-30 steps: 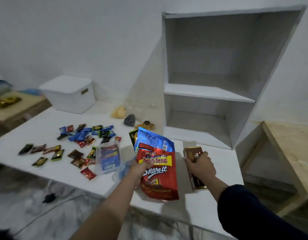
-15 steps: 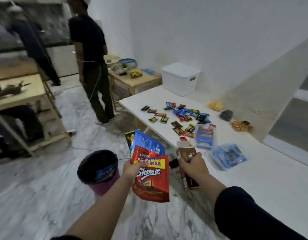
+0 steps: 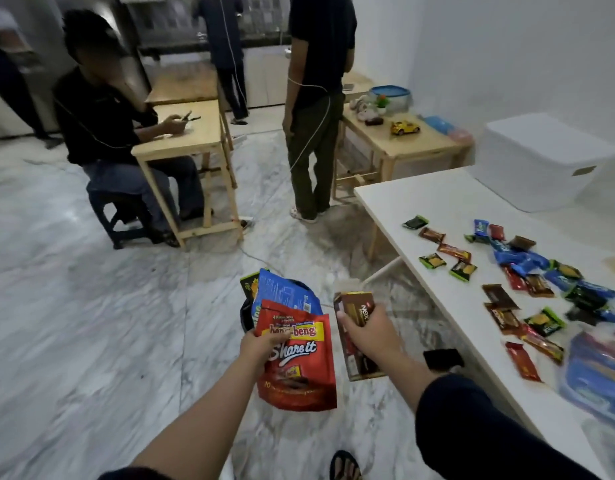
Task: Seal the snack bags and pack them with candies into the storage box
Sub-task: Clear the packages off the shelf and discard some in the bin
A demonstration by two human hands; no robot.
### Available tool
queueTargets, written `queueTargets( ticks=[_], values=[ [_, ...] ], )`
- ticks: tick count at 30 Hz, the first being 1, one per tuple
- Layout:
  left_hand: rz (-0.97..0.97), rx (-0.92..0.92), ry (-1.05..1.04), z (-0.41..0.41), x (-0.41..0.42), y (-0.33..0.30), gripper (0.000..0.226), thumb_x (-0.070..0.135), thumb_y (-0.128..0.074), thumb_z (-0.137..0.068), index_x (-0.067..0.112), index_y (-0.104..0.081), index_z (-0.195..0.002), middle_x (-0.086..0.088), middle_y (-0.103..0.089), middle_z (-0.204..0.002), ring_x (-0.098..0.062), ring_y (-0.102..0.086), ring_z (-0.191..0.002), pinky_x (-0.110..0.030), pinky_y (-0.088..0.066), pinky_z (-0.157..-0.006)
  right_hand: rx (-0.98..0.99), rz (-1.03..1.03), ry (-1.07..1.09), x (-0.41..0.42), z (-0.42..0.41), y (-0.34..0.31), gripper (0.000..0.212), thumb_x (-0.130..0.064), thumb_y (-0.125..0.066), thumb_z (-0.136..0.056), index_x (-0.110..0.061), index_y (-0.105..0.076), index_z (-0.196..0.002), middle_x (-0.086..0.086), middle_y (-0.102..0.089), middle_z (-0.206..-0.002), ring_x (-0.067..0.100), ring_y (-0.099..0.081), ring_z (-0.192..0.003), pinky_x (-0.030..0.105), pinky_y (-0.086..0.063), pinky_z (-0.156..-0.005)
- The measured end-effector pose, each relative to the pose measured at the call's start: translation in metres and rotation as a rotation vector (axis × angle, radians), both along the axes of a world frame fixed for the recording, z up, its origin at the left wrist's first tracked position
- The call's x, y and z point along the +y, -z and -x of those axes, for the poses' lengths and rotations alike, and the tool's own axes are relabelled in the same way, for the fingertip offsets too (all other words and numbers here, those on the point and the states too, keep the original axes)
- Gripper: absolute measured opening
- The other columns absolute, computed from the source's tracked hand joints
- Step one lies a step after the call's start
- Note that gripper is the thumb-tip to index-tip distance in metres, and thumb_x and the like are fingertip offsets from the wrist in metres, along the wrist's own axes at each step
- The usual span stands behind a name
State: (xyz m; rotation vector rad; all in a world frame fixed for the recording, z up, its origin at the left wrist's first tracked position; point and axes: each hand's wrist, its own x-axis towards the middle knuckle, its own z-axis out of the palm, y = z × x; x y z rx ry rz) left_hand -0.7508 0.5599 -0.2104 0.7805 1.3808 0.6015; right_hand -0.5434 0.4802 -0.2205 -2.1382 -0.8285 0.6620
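This looks like a plain indoor workroom set up for table tasks rather than a lived-in home: bare white walls [image 3: 507,46], a marble-patterned floor [image 3: 74,323], and several simple wooden tables [image 3: 181,133] standing apart across the far side. At the far left a person [image 3: 102,126] sits on a stool [image 3: 122,216] at one table, while others stand further back with thin cables hanging from them. On the right, a white table [image 3: 437,209] carries scattered wrapped candies [image 3: 527,271] and a lidded white storage box [image 3: 538,161].
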Motion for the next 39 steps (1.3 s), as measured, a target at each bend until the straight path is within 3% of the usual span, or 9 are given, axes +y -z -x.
queueTargets(
  ticks=[4,10,15,20,27,33,39],
  values=[
    [0.024,0.025,-0.055,-0.003,0.047,0.012,0.057,0.003,-0.085,-0.059,-0.001,-0.058,-0.109,-0.024,-0.070,-0.096,-0.039,-0.069,-0.081,-0.047,-0.058,-0.073,0.167,0.014,-0.051,0.066,-0.012,0.013,0.066,-0.067,-0.068,-0.064,-0.019,-0.051,-0.106,-0.009,-0.062,-0.084,0.004,-0.057,-0.072,0.023,-0.038,-0.054],
    [0.115,0.043,-0.143,-0.004,0.091,0.038,0.047,-0.001,-0.083,-0.062,-0.001,-0.059,-0.102,-0.024,-0.070,-0.093,-0.037,-0.069,-0.079,-0.041,-0.057,-0.068,0.248,0.138,-0.090,0.137,-0.019,0.048,0.067,-0.069,-0.067,-0.061,-0.019,-0.050,-0.101,-0.003,-0.062,-0.090,0.017,-0.061,-0.083,0.028,-0.041,-0.064],
    [0.219,0.060,-0.174,-0.005,0.138,0.071,0.042,-0.003,-0.080,-0.064,-0.002,-0.059,-0.101,-0.025,-0.068,-0.095,-0.038,-0.068,-0.082,-0.044,-0.056,-0.075,0.260,0.239,-0.140,0.192,-0.015,0.075,0.065,-0.068,-0.067,-0.062,-0.019,-0.048,-0.100,-0.006,-0.060,-0.087,0.016,-0.060,-0.082,0.029,-0.041,-0.066],
    [0.294,0.085,-0.190,-0.008,0.197,0.099,0.039,-0.006,-0.079,-0.065,-0.005,-0.061,-0.100,-0.023,-0.068,-0.088,-0.033,-0.066,-0.072,-0.038,-0.054,-0.066,0.263,0.342,-0.134,0.243,-0.012,0.093,0.067,-0.067,-0.068,-0.065,-0.017,-0.045,-0.104,-0.006,-0.058,-0.087,0.015,-0.057,-0.079,0.029,-0.041,-0.066],
    [0.389,0.182,-0.125,-0.015,0.271,0.138,0.040,-0.002,-0.081,-0.063,-0.005,-0.060,-0.097,-0.023,-0.069,-0.088,-0.036,-0.067,-0.076,-0.046,-0.057,-0.075,0.268,0.453,-0.114,0.306,-0.011,0.117,0.064,-0.064,-0.069,-0.066,-0.017,-0.049,-0.105,0.003,-0.063,-0.100,0.016,-0.060,-0.082,0.029,-0.045,-0.067],
    [0.508,0.269,-0.009,-0.033,0.313,0.194,0.049,0.011,-0.088,-0.057,0.000,-0.063,-0.097,-0.019,-0.072,-0.088,-0.034,-0.071,-0.074,-0.047,-0.058,-0.076,0.154,0.570,-0.144,0.363,-0.019,0.164,0.080,-0.066,-0.064,-0.070,-0.014,-0.045,-0.128,0.013,-0.044,-0.123,0.029,-0.055,-0.105,0.032,-0.045,-0.088],
    [0.616,0.337,0.133,-0.060,0.353,0.269,0.061,0.017,-0.091,-0.054,-0.007,-0.061,-0.102,-0.023,-0.070,-0.091,-0.035,-0.070,-0.077,-0.049,-0.057,-0.077,0.214,0.628,-0.075,0.402,-0.019,0.242,0.076,-0.066,-0.068,-0.065,-0.014,-0.049,-0.117,0.007,-0.059,-0.111,0.026,-0.062,-0.099,0.040,-0.054,-0.083]
  ],
)
